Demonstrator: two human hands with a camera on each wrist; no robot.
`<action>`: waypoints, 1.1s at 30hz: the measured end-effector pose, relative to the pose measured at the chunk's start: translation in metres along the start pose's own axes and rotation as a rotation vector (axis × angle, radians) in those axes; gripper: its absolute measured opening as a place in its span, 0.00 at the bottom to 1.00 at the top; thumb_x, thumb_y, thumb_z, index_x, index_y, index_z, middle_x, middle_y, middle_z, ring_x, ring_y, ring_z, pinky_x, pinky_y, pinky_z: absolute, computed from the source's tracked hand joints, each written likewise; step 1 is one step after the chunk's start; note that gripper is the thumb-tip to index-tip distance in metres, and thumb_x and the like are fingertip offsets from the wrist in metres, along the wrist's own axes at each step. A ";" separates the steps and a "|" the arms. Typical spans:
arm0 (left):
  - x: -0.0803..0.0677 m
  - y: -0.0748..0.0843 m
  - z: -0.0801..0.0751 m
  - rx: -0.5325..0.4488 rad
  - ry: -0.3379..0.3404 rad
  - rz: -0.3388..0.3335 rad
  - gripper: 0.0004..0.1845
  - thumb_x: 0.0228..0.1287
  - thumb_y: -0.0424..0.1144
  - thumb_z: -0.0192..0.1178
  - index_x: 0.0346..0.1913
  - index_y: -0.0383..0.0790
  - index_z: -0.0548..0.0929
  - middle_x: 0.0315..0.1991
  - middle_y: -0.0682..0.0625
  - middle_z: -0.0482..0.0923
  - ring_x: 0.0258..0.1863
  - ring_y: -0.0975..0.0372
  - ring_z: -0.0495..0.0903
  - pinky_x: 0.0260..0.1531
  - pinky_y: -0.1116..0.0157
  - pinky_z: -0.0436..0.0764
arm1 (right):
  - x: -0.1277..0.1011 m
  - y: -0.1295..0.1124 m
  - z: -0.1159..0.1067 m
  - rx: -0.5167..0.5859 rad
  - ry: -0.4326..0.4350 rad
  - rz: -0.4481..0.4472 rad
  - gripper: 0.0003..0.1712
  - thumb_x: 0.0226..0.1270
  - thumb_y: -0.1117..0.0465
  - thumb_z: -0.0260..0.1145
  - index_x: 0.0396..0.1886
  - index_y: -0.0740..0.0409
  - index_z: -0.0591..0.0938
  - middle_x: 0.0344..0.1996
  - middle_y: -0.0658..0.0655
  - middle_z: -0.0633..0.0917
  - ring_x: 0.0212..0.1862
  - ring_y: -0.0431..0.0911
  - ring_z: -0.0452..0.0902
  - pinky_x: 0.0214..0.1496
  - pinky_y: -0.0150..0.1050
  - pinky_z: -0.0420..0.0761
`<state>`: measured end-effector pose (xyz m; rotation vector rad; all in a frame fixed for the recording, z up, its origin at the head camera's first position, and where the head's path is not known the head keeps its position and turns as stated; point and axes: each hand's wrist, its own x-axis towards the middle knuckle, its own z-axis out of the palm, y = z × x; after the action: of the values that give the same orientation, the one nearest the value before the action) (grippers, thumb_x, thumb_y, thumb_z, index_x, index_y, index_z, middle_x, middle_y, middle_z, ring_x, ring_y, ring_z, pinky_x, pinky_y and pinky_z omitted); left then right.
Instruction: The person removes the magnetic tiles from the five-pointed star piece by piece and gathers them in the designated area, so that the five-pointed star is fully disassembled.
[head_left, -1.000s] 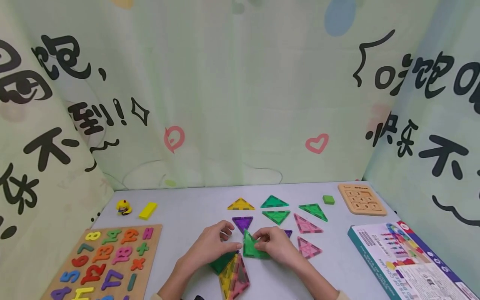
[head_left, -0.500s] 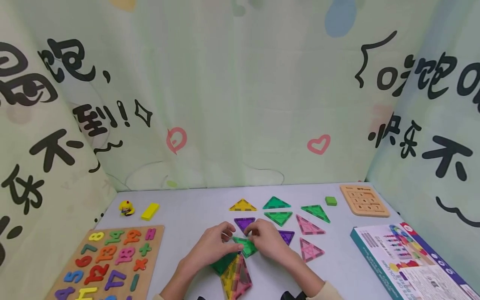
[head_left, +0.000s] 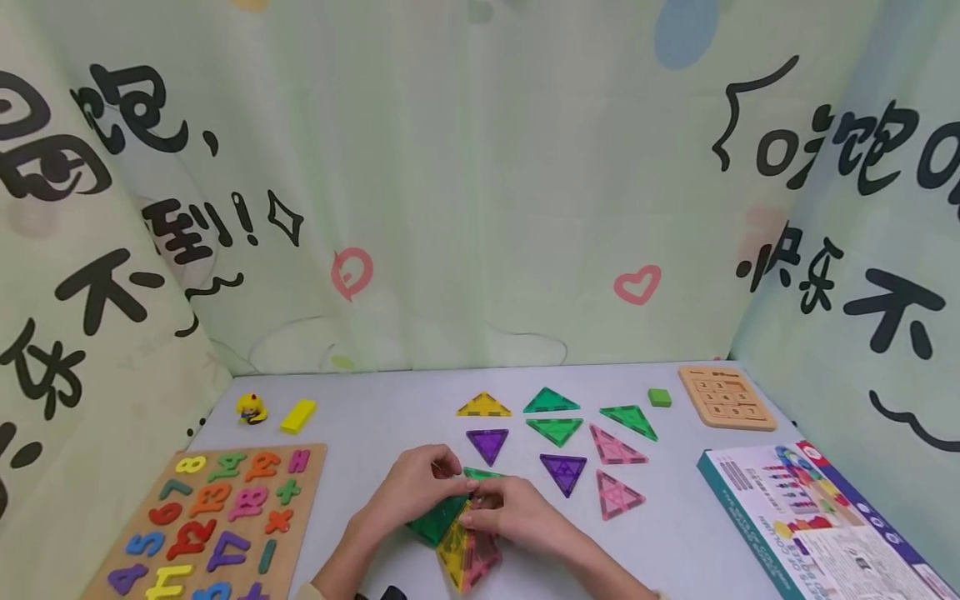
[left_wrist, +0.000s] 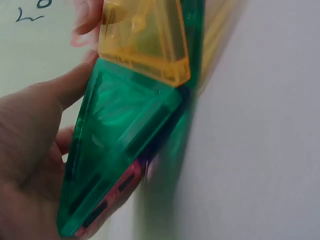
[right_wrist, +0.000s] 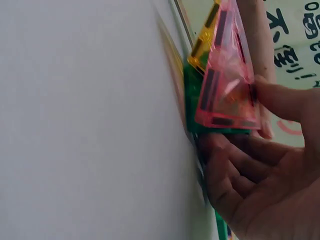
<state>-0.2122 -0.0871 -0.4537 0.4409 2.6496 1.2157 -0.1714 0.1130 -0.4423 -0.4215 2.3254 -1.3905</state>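
Note:
Both hands are at a small built shape of translucent magnetic tiles, low in the middle of the head view. It joins a dark green tile [head_left: 435, 525], a yellow tile [head_left: 452, 552] and a pink tile [head_left: 480, 560]. My left hand [head_left: 418, 485] grips its upper left part; fingers lie behind the green tile [left_wrist: 112, 120] in the left wrist view. My right hand [head_left: 517, 510] pinches the top, its thumb at the edge of the pink tile [right_wrist: 230, 85] and its other fingers curled below. A bright green triangle tile [head_left: 482, 473] shows partly behind the fingertips.
Loose triangle tiles lie beyond the hands: yellow [head_left: 484, 406], purple [head_left: 564, 473], green [head_left: 555, 431] and pink [head_left: 619, 494]. A number board [head_left: 296, 517] lies left, a printed box [head_left: 817, 521] right. Farther back are a wooden board [head_left: 726, 398], yellow block [head_left: 298, 416] and toy duck [head_left: 251, 408].
My right hand has brought a green triangle tile left to the built shape, then come down nearer onto its top. The left hand stays at the shape. Both purple tiles now show fully.

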 end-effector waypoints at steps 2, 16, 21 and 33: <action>0.001 -0.003 -0.005 -0.045 -0.048 0.008 0.14 0.61 0.58 0.66 0.38 0.52 0.84 0.35 0.57 0.82 0.38 0.64 0.79 0.38 0.66 0.80 | 0.000 0.000 0.002 0.007 0.023 0.011 0.20 0.62 0.50 0.71 0.47 0.59 0.85 0.28 0.49 0.85 0.30 0.40 0.77 0.29 0.33 0.75; -0.011 -0.008 -0.049 -0.094 -0.260 -0.247 0.14 0.63 0.46 0.67 0.45 0.40 0.86 0.34 0.49 0.81 0.32 0.61 0.77 0.33 0.65 0.83 | 0.000 -0.004 0.010 0.067 0.128 0.027 0.20 0.60 0.54 0.73 0.47 0.62 0.84 0.35 0.52 0.86 0.38 0.42 0.79 0.41 0.37 0.81; -0.009 -0.015 -0.046 -0.134 -0.248 -0.248 0.14 0.64 0.44 0.67 0.47 0.38 0.87 0.33 0.50 0.81 0.32 0.61 0.75 0.32 0.67 0.78 | 0.000 -0.007 0.016 0.090 0.156 0.002 0.19 0.61 0.55 0.72 0.49 0.59 0.83 0.34 0.52 0.87 0.37 0.42 0.80 0.40 0.35 0.81; -0.006 -0.035 -0.047 -0.362 -0.300 -0.179 0.13 0.65 0.41 0.65 0.43 0.33 0.84 0.30 0.52 0.79 0.28 0.63 0.74 0.30 0.69 0.79 | -0.001 -0.007 0.022 0.096 0.222 -0.041 0.11 0.62 0.59 0.71 0.42 0.57 0.87 0.33 0.53 0.90 0.36 0.41 0.83 0.38 0.31 0.81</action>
<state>-0.2268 -0.1446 -0.4496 0.2903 2.1130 1.4064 -0.1595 0.0935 -0.4451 -0.3006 2.4217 -1.6351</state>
